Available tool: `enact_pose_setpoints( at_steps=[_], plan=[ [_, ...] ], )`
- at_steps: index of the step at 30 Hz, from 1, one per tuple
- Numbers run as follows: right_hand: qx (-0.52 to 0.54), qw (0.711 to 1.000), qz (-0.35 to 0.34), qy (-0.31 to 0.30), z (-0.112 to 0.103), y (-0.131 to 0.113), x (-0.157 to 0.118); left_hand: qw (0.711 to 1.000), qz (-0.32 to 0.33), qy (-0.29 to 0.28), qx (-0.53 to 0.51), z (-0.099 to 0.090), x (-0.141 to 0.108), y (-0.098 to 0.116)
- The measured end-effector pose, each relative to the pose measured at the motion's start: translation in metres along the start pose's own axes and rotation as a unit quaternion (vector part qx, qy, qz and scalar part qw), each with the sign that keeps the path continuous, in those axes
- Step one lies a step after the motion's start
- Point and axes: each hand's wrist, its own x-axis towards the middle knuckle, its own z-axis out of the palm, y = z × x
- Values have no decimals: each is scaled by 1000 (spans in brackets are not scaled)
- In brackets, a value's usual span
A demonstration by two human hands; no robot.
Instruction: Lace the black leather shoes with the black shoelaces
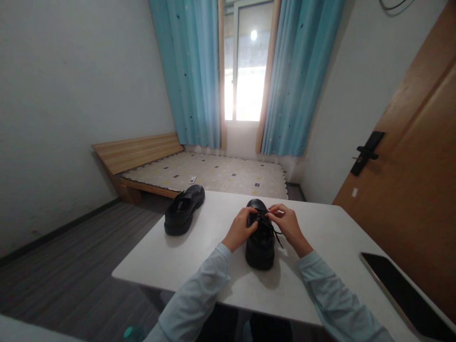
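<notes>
A black lace-up shoe [260, 254] stands on the white table in front of me, its heel toward me and its toe toward the window. My left hand [242, 227] rests along the left side of the shoe's upper, with fingers and thumb closed at the laces. From the right, my right hand [285, 222] pinches a black shoelace [278, 232] over the tongue, and loose lace ends hang down the shoe's right side. Exactly which strand sits between the left fingers is too small to make out. The second black shoe [183, 211] stands apart at the table's left edge.
The white table [317, 275] carries a dark tablet-like device [402, 294] at its right edge. Beyond it is a low bed [221, 171] with a patterned mattress, below blue curtains [194, 71]. A brown door [402, 156] stands at the right.
</notes>
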Motion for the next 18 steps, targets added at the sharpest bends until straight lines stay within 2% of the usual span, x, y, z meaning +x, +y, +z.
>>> enact_pose_setpoints(
  at_steps=[4,8,11,18],
  plan=[
    [26,999,29,2,2,0,1,1000,-1,0,6,0,-1,-2],
    [30,999,28,-15,2,-2,2,1000,-2,-2,10,-1,-1,-2],
    [9,999,-5,-37,-1,-2,2,1000,-3,-2,10,-1,-1,-2],
    [-115,987,-81,-78,-14,-1,5,1000,1,2,0,-1,-1,-1]
  ],
)
